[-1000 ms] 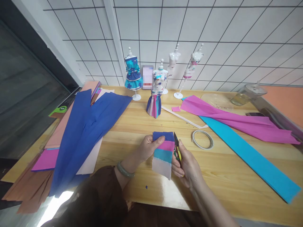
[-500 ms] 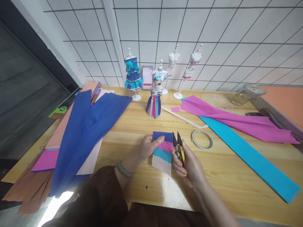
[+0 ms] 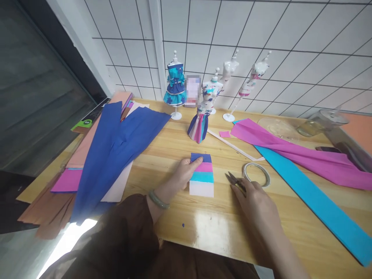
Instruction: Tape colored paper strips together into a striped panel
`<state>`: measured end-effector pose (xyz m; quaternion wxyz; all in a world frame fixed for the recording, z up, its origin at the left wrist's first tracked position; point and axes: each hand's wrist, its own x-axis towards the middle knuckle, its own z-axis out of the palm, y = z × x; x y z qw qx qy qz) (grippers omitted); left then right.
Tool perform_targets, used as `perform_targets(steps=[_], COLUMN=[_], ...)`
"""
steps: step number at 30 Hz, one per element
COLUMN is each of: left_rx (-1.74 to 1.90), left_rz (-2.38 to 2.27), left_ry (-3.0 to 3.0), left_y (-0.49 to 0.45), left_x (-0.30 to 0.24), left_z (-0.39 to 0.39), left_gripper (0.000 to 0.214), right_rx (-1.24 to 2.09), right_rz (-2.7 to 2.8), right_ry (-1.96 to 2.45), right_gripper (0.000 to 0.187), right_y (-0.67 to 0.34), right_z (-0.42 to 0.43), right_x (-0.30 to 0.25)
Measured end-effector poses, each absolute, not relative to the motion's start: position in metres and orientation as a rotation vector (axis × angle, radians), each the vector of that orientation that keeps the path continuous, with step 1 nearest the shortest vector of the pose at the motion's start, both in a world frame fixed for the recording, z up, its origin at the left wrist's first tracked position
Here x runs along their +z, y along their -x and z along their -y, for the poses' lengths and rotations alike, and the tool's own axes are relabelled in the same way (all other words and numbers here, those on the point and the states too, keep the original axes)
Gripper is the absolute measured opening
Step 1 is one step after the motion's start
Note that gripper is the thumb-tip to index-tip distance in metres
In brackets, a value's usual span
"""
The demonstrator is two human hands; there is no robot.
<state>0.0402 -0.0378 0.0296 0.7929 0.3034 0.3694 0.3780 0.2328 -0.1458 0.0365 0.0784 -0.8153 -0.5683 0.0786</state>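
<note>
My left hand pinches the upper left of a small striped piece of crepe paper between thumb and fingers. Its bands run blue, pink, turquoise and pale pink from top to bottom. To the right, my right hand grips a pair of thread snips low over the table, blades pointing up and left. Whether the snips touch the wood I cannot tell. Just beyond that hand lies a roll of tape. A mannequin with a striped skirt stands behind the striped piece.
Blue crepe paper covers stacked sheets at the left. Pink crepe paper and a turquoise strip stretch across the right. Further back are a dressed mannequin, a phone, more mannequins and a glass jar.
My right hand has moved the snips away from the striped piece, rightward and down toward the tape roll. My left hand still holds the piece, now turned flatter toward me. The camera view has shifted.
</note>
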Motion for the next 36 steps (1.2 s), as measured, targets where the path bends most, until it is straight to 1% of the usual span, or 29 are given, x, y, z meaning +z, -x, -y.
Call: perform_targets(steps=[2,3,4,6,8,9,10,12,15,17,19,24,27,29,30,33,35,36], left_rx=[0.814,0.814,0.815,0.817,0.797,0.773,0.743,0.684,0.632,0.61,0.61,0.573,0.426,0.289,0.22,0.088,0.094,0.118], left_rz=[-0.78,-0.778,-0.778,-0.777,-0.771,-0.772,-0.775,-0.791,-0.767,-0.714,-0.688,-0.721,-0.691,-0.65,-0.629,-0.581,-0.516,-0.476], left_ry=[-0.654,-0.654,-0.656,-0.678,-0.721,-0.747,-0.772,-0.816,-0.848,-0.863,-0.917,-1.091,-1.234,-1.309,-1.329,-1.311,-1.262,-1.233], left_y=[-0.04,-0.04,-0.04,-0.041,-0.041,-0.041,-0.041,-0.041,-0.039,-0.038,-0.037,-0.035,-0.031,-0.029,-0.027,-0.025,-0.024,-0.024], left_x=[0.031,0.031,0.03,0.029,0.027,0.027,0.028,0.029,0.033,0.034,0.034,0.031,0.032,0.035,0.037,0.041,0.043,0.044], left_z=[0.038,0.039,0.039,0.041,0.042,0.043,0.043,0.044,0.043,0.043,0.043,0.044,0.047,0.049,0.05,0.05,0.048,0.047], left_gripper=[0.029,0.029,0.03,0.032,0.035,0.038,0.04,0.043,0.049,0.051,0.047,0.041,0.04,0.037,0.035,0.028,0.028,0.032], right_rx=[0.089,0.092,0.162,0.475,0.92,1.091,1.223,1.34,1.362,1.36,1.336,1.269,1.16,1.18,1.236,1.348,1.27,1.204], right_rz=[1.777,1.763,1.71,1.503,1.246,1.126,1.021,0.864,0.751,0.717,0.707,0.818,0.854,0.928,0.976,1.053,1.014,0.984], right_ry=[2.298,2.209,2.123,1.956,1.73,1.609,1.503,1.384,1.357,1.35,1.341,1.384,1.472,1.498,1.493,1.485,1.531,1.563], right_gripper=[0.047,0.047,0.047,0.048,0.053,0.053,0.05,0.041,0.029,0.026,0.026,0.031,0.042,0.047,0.046,0.033,0.03,0.03], right_y=[-0.226,-0.222,-0.216,-0.201,-0.183,-0.175,-0.168,-0.159,-0.158,-0.16,-0.161,-0.169,-0.181,-0.187,-0.189,-0.193,-0.197,-0.199], right_z=[0.147,0.147,0.146,0.142,0.138,0.136,0.133,0.13,0.127,0.128,0.13,0.132,0.129,0.126,0.126,0.126,0.129,0.13], right_x=[0.039,0.041,0.043,0.048,0.053,0.054,0.055,0.053,0.047,0.044,0.042,0.049,0.054,0.056,0.057,0.058,0.058,0.058])
